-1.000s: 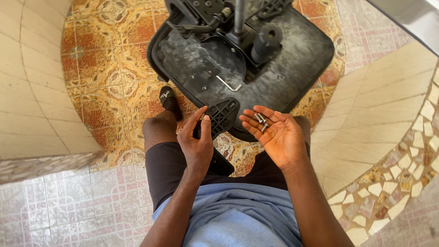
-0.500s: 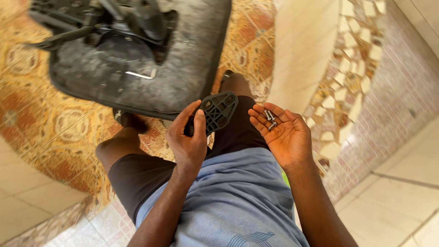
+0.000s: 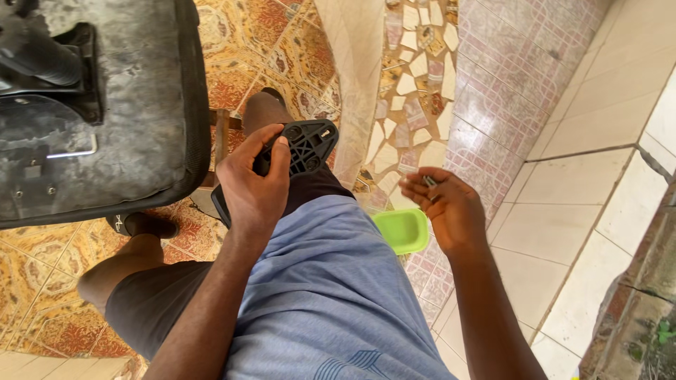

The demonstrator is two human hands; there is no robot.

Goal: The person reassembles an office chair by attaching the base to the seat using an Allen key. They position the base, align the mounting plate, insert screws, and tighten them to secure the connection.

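1. No package, label or sign can be seen; the only container is a bright green shallow plastic tray that lies on the floor tiles, just beside the person's right thigh and below the right hand.
2. The left hand has its grip clamped on a black ribbed plastic plate with round holes; the fingers wrap over its left edge, and the plate is held above the knee.
3. The right hand has its grip pinched together on some small dark metal screws, held between thumb and fingertips.
4. The upturned black office chair seat, dusty underneath, stands at the upper left, near the left hand but apart from it.
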